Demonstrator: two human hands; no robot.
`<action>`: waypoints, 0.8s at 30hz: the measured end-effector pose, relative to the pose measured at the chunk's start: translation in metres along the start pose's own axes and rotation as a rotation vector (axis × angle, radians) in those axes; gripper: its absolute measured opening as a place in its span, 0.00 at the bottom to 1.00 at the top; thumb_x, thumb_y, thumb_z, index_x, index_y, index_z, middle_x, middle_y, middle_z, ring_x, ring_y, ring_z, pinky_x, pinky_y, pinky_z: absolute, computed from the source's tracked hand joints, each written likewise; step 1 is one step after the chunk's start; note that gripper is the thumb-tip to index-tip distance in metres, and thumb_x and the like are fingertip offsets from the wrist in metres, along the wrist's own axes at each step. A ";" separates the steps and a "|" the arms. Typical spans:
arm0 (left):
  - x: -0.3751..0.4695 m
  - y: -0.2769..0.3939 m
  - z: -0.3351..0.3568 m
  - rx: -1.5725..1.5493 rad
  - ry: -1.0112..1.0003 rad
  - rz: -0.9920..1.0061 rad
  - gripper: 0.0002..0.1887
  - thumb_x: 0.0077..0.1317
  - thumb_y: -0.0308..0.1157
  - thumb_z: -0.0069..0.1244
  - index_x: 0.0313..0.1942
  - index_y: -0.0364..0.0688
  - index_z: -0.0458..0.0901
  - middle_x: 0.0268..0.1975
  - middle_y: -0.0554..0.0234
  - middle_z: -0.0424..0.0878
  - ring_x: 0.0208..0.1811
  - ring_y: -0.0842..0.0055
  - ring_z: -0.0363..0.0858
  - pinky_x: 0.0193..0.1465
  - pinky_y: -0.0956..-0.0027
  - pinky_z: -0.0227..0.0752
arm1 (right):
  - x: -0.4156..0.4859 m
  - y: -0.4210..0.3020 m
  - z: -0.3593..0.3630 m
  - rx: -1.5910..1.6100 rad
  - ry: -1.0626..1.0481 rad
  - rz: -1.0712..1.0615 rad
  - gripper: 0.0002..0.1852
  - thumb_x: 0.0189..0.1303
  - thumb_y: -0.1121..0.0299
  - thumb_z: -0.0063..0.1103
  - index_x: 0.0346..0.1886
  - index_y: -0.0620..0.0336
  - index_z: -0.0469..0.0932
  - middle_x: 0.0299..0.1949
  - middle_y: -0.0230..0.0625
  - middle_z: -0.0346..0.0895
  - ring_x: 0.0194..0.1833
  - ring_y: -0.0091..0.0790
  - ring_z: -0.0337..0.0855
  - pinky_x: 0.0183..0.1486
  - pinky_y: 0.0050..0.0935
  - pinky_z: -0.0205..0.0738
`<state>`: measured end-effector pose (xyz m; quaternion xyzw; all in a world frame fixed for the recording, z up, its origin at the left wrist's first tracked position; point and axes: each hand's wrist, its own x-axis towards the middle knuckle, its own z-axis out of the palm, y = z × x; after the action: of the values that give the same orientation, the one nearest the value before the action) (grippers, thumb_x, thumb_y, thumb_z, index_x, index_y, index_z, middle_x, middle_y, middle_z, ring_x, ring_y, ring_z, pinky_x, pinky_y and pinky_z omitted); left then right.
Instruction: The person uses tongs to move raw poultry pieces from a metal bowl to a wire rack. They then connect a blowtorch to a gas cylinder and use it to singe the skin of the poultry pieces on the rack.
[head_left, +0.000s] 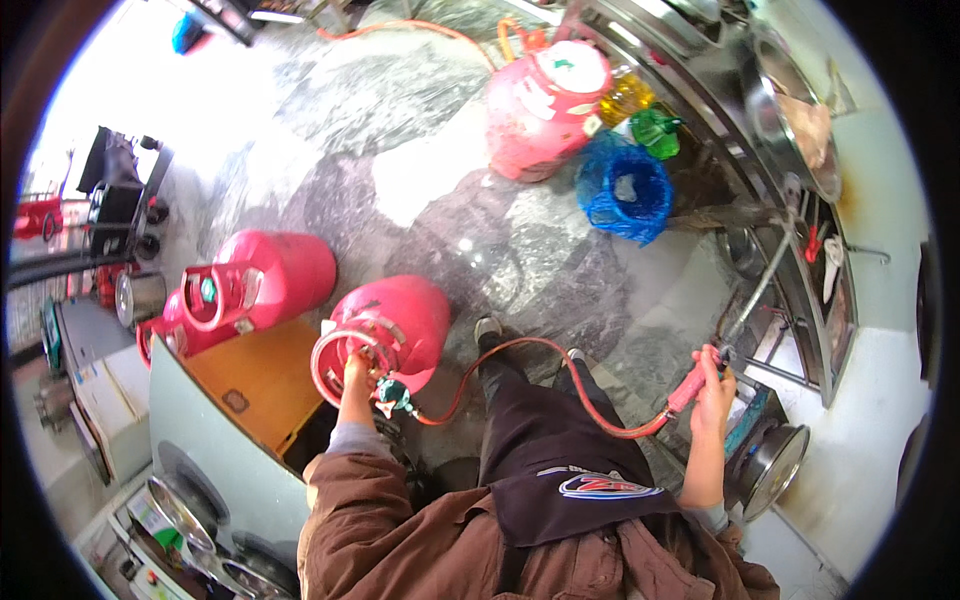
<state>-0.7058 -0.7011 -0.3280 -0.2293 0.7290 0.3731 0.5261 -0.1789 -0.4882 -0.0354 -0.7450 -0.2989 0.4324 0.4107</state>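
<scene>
My right hand (712, 390) grips the pink handle (685, 388) of a gas torch. Its metal tube (761, 285) slants up and away toward the steel rack. From the handle, a red-orange hose (525, 341) loops across in front of my legs to a green gas regulator (393, 393). The regulator sits at the collar of a pink gas cylinder (409, 319). My left hand (358, 369) reaches inside that collar, its fingers around the valve (369, 352); the fingertips are partly hidden.
Two more pink cylinders (289, 274) stand at left, by a brown board (244, 382). Another cylinder (536, 112) stands ahead near a blue plastic-lined bin (637, 191) and a green bottle (658, 131). Along the right runs a steel rack (814, 330) carrying a metal basin (829, 161).
</scene>
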 end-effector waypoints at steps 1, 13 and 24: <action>-0.003 0.005 -0.005 -0.063 -0.114 -0.092 0.27 0.66 0.59 0.29 0.44 0.47 0.74 0.34 0.61 0.80 0.20 0.73 0.80 0.07 0.79 0.48 | 0.000 0.000 -0.001 0.019 -0.012 -0.047 0.13 0.57 0.70 0.61 0.44 0.66 0.76 0.39 0.35 0.77 0.42 0.28 0.77 0.48 0.26 0.69; -0.365 -0.035 0.347 0.810 -1.301 1.092 0.48 0.47 0.24 0.61 0.67 0.46 0.49 0.57 0.54 0.69 0.51 0.69 0.74 0.46 0.67 0.73 | 0.020 -0.048 -0.007 0.193 -0.242 -0.325 0.11 0.59 0.65 0.59 0.40 0.62 0.73 0.27 0.27 0.75 0.30 0.18 0.74 0.33 0.22 0.67; -0.511 -0.096 0.522 0.791 -0.934 1.006 0.15 0.57 0.23 0.51 0.43 0.44 0.68 0.20 0.71 0.68 0.16 0.86 0.66 0.17 0.77 0.57 | 0.133 -0.131 -0.188 -0.571 -0.234 -1.226 0.14 0.46 0.69 0.61 0.33 0.59 0.67 0.27 0.37 0.71 0.26 0.43 0.78 0.23 0.36 0.71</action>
<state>-0.1499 -0.3804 0.0348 0.5121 0.5275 0.3371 0.5881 0.0360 -0.3849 0.0795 -0.4688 -0.8112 0.1036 0.3339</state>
